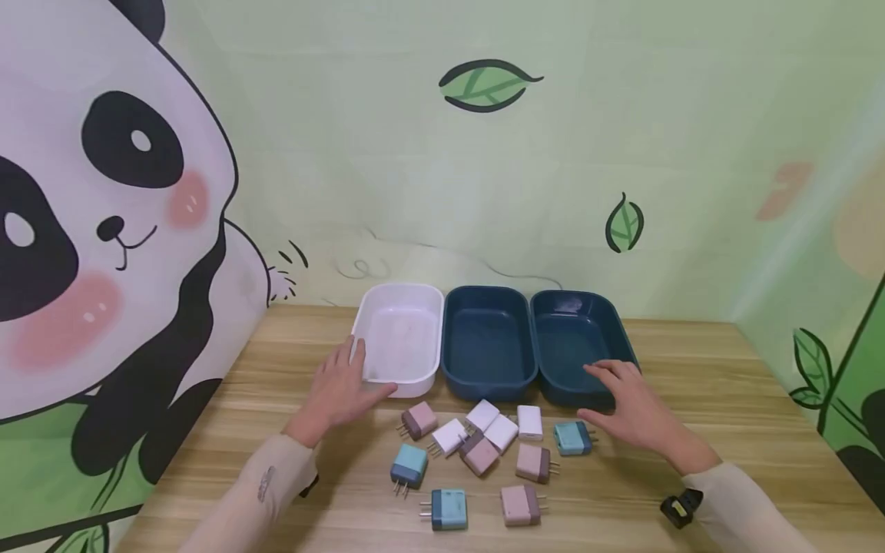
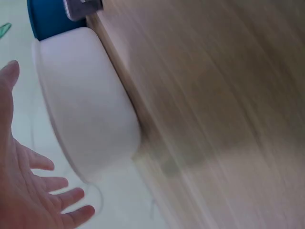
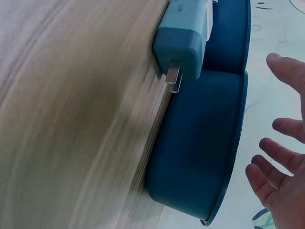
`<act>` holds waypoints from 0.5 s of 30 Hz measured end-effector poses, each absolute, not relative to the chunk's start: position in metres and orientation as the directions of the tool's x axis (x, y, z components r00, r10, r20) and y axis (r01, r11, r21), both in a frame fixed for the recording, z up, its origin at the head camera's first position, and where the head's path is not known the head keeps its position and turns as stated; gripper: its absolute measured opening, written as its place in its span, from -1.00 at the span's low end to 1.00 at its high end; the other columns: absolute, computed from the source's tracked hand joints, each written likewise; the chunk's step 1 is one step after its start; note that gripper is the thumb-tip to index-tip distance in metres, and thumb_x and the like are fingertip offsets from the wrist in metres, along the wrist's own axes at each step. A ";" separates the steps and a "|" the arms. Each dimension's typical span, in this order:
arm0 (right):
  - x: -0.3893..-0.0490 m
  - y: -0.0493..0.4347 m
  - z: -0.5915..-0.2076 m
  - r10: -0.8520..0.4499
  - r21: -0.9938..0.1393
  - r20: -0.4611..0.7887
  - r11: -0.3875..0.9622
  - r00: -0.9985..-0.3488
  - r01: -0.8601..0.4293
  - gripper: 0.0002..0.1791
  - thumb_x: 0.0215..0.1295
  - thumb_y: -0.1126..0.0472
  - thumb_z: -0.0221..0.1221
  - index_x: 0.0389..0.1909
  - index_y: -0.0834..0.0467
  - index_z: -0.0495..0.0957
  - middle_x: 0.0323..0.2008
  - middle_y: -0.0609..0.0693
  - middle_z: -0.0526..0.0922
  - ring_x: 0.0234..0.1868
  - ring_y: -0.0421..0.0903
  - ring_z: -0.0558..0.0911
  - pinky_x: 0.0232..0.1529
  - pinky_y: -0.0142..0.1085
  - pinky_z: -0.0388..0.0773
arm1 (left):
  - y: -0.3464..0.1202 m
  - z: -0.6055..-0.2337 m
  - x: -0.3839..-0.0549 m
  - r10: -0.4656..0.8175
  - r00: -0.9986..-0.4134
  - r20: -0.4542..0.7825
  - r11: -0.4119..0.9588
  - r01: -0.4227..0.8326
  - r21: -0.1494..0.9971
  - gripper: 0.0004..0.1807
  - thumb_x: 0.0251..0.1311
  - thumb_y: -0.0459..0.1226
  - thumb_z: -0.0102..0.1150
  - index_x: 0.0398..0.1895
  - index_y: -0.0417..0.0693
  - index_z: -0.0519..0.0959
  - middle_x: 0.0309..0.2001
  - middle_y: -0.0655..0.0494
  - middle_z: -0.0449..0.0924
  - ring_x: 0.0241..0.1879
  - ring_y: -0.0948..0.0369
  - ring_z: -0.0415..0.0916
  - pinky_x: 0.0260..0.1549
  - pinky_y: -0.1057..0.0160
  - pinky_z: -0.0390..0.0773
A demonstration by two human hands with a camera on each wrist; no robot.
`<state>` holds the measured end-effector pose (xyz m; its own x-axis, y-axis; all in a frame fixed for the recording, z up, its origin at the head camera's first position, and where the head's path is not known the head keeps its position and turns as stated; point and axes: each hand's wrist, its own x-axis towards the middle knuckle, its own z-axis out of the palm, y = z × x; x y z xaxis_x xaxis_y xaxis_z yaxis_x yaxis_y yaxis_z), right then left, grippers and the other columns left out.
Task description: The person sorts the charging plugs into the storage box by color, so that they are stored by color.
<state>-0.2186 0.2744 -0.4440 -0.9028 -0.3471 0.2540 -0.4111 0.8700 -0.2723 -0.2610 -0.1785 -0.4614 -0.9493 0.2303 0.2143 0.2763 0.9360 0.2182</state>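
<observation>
Small block-shaped plastic plug chargers (image 1: 478,453), eleven in all, lay scattered across the wood-grain table (image 1: 698,376), just in front of a tight row: a glossy white rectangular plastic tray (image 1: 404,334), a dark blue middle tray (image 1: 488,346) and a dark blue right-hand tray (image 1: 574,338). The left hand (image 1: 343,392), fingers spread, was poised at the white tray's near left corner; the right hand (image 1: 639,407), thumb apart from its fingers, was at the right-hand tray's near right corner. Well apart, those two, and nothing held! Whether a fingertip brushed either rim, nobody could tell.

Here was the danger: a low sweep of the right hand could have clipped the light blue charger with the dark blue pronged end (image 1: 573,438), so near the thumb, and sent it spinning. Trickier was the central huddle, pink against white; one careless pinch, and metal prongs might have snagged a neighbour. An uneven push on the outer trays could have skewed the row, too.

And the lettering? No brand could be read. A dark mark (image 3: 179,8) atop the light blue charger was too faint, a grey print (image 1: 265,484) on the left sleeve (image 1: 280,461) was illegible, and the black wrist device (image 1: 681,507) showed only a yellow patch.
</observation>
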 end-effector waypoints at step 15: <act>-0.207 0.277 -0.445 -0.460 -0.287 0.201 0.817 -0.865 -0.501 -0.42 0.04 -0.03 0.38 0.05 0.19 0.54 -0.22 -0.06 0.55 -0.19 -0.14 0.51 -0.19 -0.18 0.54 | -0.194 -0.470 -0.284 0.249 -0.962 0.108 0.906 0.271 0.324 0.18 0.08 0.32 0.05 0.40 -0.46 -0.11 0.40 -0.44 -0.18 0.33 -0.31 -0.07 0.24 -0.22 0.03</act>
<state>-0.2071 0.2767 -0.4447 -0.8648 -0.4599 0.2014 -0.5010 0.8166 -0.2867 -0.2837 -0.1940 -0.4697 -0.9624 0.2493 0.1075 0.2710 0.9063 0.3243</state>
